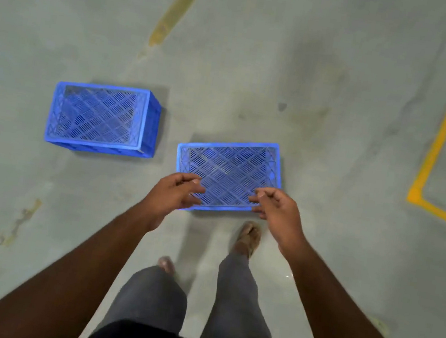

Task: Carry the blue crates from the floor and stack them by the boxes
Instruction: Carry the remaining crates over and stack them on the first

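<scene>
**Reach to near crate, no grip yet**

Near crate (228,174) sits on the floor (336,127), at 12 o'clock from both hands, long axis left-right. Left hand (173,195) and right hand (276,208) hover over its near corners, equally close; fingers loosely curled, apart, holding nothing. Second crate (100,117) at 10 o'clock, well apart.

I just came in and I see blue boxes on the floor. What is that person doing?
A person is reaching down with both hands toward the nearer blue crate on the grey floor. The left hand and right hand hover over its near edge, fingers loosely curled, holding nothing yet. A second blue crate sits apart, further left.
</scene>
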{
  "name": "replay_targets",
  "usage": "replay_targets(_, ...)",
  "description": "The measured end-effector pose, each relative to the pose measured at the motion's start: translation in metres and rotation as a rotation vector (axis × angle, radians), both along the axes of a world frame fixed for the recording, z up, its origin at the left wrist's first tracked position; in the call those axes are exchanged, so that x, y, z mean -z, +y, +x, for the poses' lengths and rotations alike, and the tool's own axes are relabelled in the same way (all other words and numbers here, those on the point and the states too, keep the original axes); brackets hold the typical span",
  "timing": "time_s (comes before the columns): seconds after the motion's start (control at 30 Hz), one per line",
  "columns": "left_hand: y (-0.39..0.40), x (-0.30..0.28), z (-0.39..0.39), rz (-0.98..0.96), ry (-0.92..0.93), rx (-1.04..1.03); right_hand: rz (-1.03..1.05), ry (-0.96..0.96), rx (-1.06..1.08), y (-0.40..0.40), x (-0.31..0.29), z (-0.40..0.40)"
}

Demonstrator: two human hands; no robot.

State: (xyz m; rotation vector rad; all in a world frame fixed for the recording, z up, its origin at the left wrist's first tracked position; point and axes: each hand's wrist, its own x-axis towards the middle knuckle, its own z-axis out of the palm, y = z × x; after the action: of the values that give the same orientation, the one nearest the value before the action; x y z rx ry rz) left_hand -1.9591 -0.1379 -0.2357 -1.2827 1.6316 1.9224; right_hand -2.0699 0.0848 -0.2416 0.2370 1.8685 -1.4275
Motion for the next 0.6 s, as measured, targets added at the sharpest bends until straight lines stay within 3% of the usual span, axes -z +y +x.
replay_targets(0.07,-0.002,0.046,-0.042,0.177,-0.07,0.066,0.029,0.03,-0.019,0.001,0.047,-0.051)
replay_targets(0.13,-0.007,0.109,-0.085,0.202,-0.108,0.111,0.039,0.063,-0.028,-0.004,0.101,-0.096)
replay_targets(0.3,-0.027,0.29,-0.171,-0.038,-0.095,0.055,0.077,0.058,-0.124,-0.032,0.261,-0.158)
replay_targets(0.4,-0.044,0.385,-0.186,-0.362,-0.093,0.164,0.153,0.054,-0.251,-0.047,0.353,-0.171)
replay_targets(0.5,-0.073,0.458,-0.184,-0.721,-0.186,0.555,0.336,0.303,-0.652,-0.057,0.421,-0.2)
replay_targets(0.6,-0.113,0.5,-0.175,-0.907,-0.351,0.802,0.601,0.573,-1.08,-0.068,0.467,-0.239)
